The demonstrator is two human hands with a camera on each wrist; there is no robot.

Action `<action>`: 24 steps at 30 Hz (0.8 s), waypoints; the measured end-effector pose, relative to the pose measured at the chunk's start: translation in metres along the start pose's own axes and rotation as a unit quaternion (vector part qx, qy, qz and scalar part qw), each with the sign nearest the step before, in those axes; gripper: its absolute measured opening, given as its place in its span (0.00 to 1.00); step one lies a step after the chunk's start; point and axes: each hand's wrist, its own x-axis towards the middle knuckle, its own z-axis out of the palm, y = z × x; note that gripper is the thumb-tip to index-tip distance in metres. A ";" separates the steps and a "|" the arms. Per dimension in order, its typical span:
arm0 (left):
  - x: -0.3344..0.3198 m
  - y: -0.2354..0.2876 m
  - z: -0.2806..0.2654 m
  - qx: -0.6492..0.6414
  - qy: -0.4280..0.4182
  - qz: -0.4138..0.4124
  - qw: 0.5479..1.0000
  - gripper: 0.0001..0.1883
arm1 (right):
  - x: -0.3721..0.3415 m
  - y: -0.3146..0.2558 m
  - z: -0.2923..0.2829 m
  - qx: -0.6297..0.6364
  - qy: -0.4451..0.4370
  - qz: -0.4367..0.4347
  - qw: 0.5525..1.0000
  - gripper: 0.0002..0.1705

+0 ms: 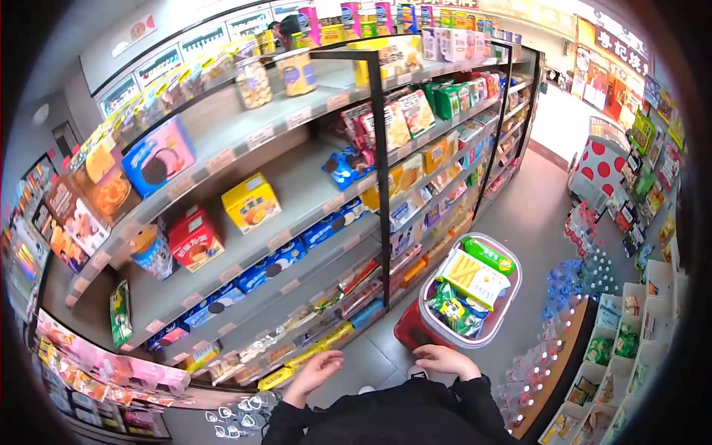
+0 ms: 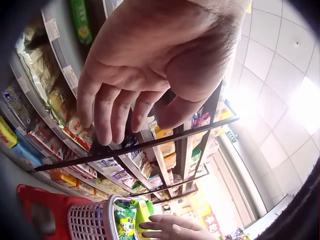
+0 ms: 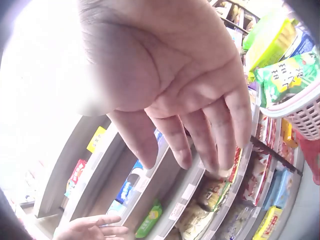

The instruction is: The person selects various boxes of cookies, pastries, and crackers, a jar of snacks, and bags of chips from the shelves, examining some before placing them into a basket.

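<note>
Both hands are empty, held low in front of the body. The left hand [image 1: 317,372] has relaxed fingers beside the lower shelves; its palm [image 2: 155,55] fills the top of the left wrist view. Just below the basket is the right hand [image 1: 446,360], not touching it, its loosely extended fingers [image 3: 212,130] shown large in the right wrist view. The basket [image 1: 512,297] is white-rimmed with pink lattice sides [image 2: 90,220] and holds a green pack [image 1: 487,254], a yellow-and-white pack [image 1: 469,279] and green snack bags [image 1: 454,310]. Something red [image 1: 413,326] stands beneath it.
A long shelf unit [image 1: 297,111] on the left bears a yellow box [image 1: 251,203], a red box [image 1: 196,238] and blue packs. Bottles [image 1: 545,356] stand on the floor at right, by white bins [image 1: 604,348] of snacks. The aisle floor [image 1: 519,200] runs ahead past a polka-dot covered stand [image 1: 597,167].
</note>
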 end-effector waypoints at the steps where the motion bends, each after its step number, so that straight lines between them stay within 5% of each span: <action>1: 0.012 0.008 0.010 0.016 -0.009 -0.001 1.000 0.18 | -0.002 0.018 -0.012 0.004 0.003 0.006 1.000 0.23; 13: 0.147 0.061 0.150 0.078 -0.113 -0.020 0.990 0.18 | -0.058 0.125 -0.134 0.123 0.180 0.090 0.972 0.17; 15: 0.182 0.057 0.170 0.185 -0.131 -0.011 0.974 0.21 | -0.062 0.137 -0.150 0.149 0.217 0.125 0.956 0.17; 16: 0.200 0.043 0.185 0.255 -0.128 0.000 0.958 0.22 | -0.063 0.161 -0.148 0.160 0.193 0.135 0.959 0.17; 18: 0.225 0.044 0.203 0.271 -0.103 0.029 0.957 0.23 | -0.055 0.198 -0.138 0.138 0.381 0.129 0.905 0.19; 24: 0.312 0.026 0.227 0.406 0.030 0.101 0.908 0.27 | -0.037 0.237 -0.126 0.258 0.378 0.140 0.878 0.27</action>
